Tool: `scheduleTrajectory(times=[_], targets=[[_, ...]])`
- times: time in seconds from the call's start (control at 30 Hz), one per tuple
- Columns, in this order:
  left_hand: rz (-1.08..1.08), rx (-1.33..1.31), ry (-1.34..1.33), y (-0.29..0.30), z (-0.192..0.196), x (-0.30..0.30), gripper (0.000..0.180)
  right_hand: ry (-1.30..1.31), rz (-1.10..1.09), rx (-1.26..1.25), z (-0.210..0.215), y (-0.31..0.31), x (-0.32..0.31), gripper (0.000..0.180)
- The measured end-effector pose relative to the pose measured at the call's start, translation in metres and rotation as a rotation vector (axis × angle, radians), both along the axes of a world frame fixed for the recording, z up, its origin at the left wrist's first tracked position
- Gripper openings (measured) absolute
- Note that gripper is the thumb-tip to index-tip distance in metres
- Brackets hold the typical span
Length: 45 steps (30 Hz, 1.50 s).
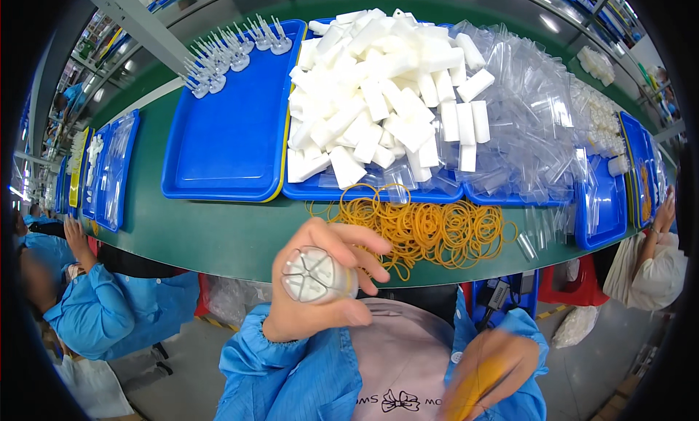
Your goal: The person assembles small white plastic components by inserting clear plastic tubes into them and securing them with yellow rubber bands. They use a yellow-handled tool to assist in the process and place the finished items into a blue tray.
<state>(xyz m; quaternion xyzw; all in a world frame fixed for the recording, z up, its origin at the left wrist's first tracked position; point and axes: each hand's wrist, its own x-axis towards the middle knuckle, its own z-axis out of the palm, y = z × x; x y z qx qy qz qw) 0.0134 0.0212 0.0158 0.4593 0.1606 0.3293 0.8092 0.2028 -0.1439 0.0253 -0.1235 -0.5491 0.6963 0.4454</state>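
At lower centre, the left hand (309, 320) curls partway around a clear, segmented bundle (314, 277), thumb and fingertips apart. At lower right, the right hand (508, 357) is blurred by an orange patch; its grip cannot be told. Rubber bands (437, 228) lie at centre, below white blocks (382, 86) heaped at upper centre.

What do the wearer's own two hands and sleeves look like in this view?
The left hand is bare, with no glove. The right hand also looks ungloved, though blur hides finer detail. The left sleeve and right sleeve are bright blue, loose and wrinkled.
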Motion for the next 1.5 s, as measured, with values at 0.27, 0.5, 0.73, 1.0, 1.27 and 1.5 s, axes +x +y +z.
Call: scheduleTrajectory(times=[0.27,0.5,0.73,1.0,1.27,1.5], targets=[[-0.156,0.401,0.260,-0.009,-0.009,-0.001,0.071,-0.095,-0.582,-0.146,0.001,-0.016,-0.005,0.030],[-0.275,0.563,0.353,-0.018,-0.016,0.017,0.057,-0.154,-1.319,-0.146,0.015,0.021,-0.021,0.018],[-0.269,0.438,0.429,-0.026,-0.022,0.019,0.055,-0.528,-1.208,-0.020,0.009,0.037,-0.014,0.009],[-0.277,0.467,0.466,-0.024,-0.021,0.024,0.055,-0.624,-1.149,-0.021,0.002,0.039,-0.015,0.011],[-0.229,0.603,0.572,-0.023,-0.014,0.026,0.054,-0.611,-1.192,-0.094,0.001,0.038,-0.014,0.011],[-0.087,0.760,0.614,-0.026,-0.013,0.032,0.051,-0.719,-1.241,0.024,-0.002,0.039,-0.018,0.012]])
